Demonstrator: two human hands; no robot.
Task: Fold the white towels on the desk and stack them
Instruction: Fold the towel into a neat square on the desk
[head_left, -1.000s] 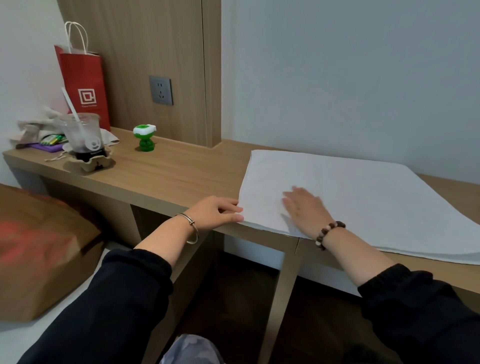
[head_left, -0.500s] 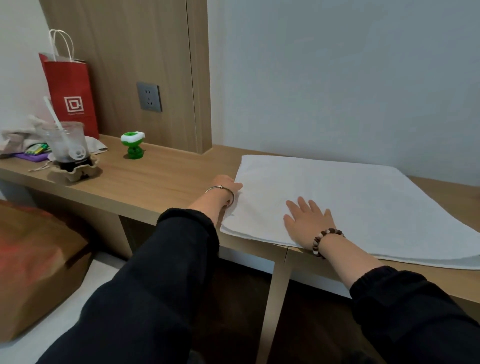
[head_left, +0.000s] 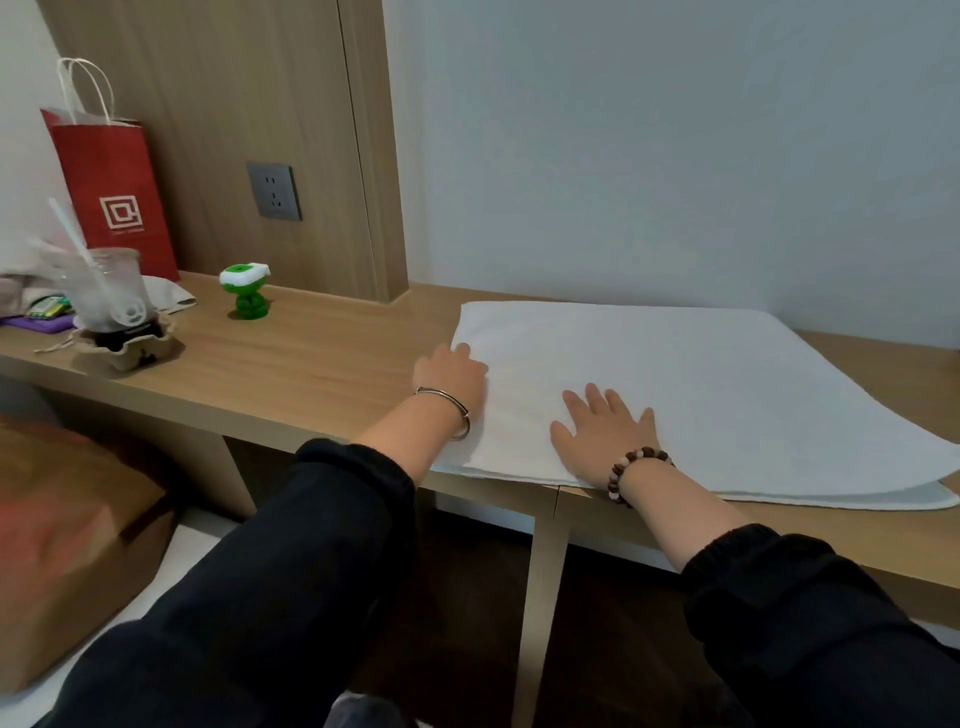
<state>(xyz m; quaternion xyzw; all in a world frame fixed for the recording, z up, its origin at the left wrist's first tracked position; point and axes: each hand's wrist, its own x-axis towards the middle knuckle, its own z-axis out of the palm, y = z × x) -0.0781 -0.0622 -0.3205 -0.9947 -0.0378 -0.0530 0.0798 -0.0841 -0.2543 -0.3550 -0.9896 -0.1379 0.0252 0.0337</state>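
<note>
Item: white towel (head_left: 727, 395), spread flat on the right of the surface (head_left: 311, 364).
My right grip (head_left: 602, 434): fingers straight and spread, holding nothing; it presses the cloth, likely as an anchor.
My left grip (head_left: 451, 371): at the towel's left edge; I cannot tell if it pinches.
Change: left grip has travelled from the near corner farther up that edge.

red paper bag (head_left: 111, 161) | white square logo (head_left: 122, 211) | line beneath too small to read

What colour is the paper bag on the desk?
The paper bag is red; head view.
</note>
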